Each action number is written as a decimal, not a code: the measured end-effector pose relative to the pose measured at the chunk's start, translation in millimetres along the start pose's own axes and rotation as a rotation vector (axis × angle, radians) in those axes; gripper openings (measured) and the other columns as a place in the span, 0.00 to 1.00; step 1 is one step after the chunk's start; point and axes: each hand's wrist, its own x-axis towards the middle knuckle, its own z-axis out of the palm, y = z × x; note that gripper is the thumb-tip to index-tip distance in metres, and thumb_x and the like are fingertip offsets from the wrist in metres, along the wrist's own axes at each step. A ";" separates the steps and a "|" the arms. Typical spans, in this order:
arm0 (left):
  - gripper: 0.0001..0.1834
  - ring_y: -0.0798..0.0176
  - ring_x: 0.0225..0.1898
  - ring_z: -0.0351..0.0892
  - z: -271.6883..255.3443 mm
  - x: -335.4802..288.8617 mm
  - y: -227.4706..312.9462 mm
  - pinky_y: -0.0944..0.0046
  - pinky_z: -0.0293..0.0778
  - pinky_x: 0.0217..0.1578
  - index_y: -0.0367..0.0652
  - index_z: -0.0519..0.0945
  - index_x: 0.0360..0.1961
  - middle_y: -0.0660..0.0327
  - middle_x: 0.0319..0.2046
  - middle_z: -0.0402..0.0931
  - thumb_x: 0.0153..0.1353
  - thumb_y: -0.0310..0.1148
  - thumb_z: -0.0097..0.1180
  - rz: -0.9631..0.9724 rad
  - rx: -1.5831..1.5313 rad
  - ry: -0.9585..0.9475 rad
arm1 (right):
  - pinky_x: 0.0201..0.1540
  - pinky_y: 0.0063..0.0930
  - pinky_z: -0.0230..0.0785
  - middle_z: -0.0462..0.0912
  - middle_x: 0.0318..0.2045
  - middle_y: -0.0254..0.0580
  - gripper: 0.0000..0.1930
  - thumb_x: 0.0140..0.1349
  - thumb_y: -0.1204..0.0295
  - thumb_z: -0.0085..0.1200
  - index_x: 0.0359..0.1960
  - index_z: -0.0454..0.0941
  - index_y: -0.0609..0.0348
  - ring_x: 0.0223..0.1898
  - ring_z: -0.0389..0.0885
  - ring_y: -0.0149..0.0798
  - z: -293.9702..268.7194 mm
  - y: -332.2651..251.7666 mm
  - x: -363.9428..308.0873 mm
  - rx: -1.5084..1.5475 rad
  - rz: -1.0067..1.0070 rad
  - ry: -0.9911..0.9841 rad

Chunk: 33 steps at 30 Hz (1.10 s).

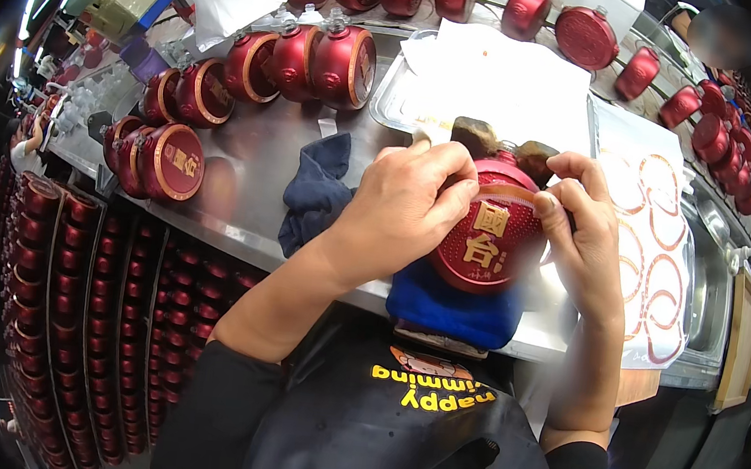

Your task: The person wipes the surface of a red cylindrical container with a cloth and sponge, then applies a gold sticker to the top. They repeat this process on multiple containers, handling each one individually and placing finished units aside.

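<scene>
Both hands up at the bottle. Left hand pinches one end of a thin curved strip, thumb against fingers; right hand has a tight pinch at the other end. Main risk, I'd say: strip goes crooked or kinks if one hand dips ahead of the other or pulls harder. If it's sticky (can't tell), it might grab early or cling to a thumb. Bottle could also roll or slide, since the blue cloth under its near edge looks soft; dark blocks near the neck may limit that.

Position: strip spans the gap between the two pinches, over the upper face of the red round bottle. Touching or just above, can't tell. Bottle face sits below and between the hands, tilted toward the person; neither hand clearly grips it.
</scene>
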 end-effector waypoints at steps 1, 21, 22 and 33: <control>0.06 0.49 0.37 0.79 4.7 2.1 -4.7 0.48 0.69 0.43 0.42 0.79 0.33 0.52 0.28 0.77 0.65 0.33 0.60 -0.013 0.051 0.023 | 0.52 0.33 0.71 0.77 0.50 0.51 0.11 0.69 0.72 0.60 0.30 0.76 0.66 0.49 0.78 0.45 4.6 4.4 4.1 -0.072 -0.028 0.025; 0.08 0.49 0.39 0.74 32.9 22.6 -42.7 0.47 0.63 0.46 0.42 0.78 0.31 0.51 0.30 0.73 0.60 0.33 0.63 0.020 0.235 0.129 | 0.59 0.42 0.71 0.74 0.56 0.55 0.14 0.62 0.76 0.64 0.50 0.85 0.59 0.55 0.75 0.52 21.9 26.3 0.5 -0.160 -0.053 0.142; 0.08 0.49 0.39 0.74 32.5 22.2 -42.5 0.48 0.63 0.46 0.42 0.78 0.31 0.51 0.30 0.73 0.60 0.33 0.63 0.020 0.226 0.126 | 0.59 0.42 0.71 0.74 0.57 0.54 0.16 0.63 0.75 0.64 0.53 0.85 0.57 0.56 0.75 0.52 21.0 26.8 -2.6 -0.181 -0.091 0.107; 0.07 0.49 0.39 0.73 34.7 21.9 -44.6 0.49 0.63 0.46 0.43 0.77 0.31 0.52 0.30 0.72 0.60 0.32 0.63 0.013 0.204 0.133 | 0.60 0.44 0.70 0.74 0.58 0.54 0.20 0.65 0.67 0.63 0.59 0.84 0.55 0.58 0.73 0.54 24.1 33.8 -14.4 -0.259 -0.120 0.018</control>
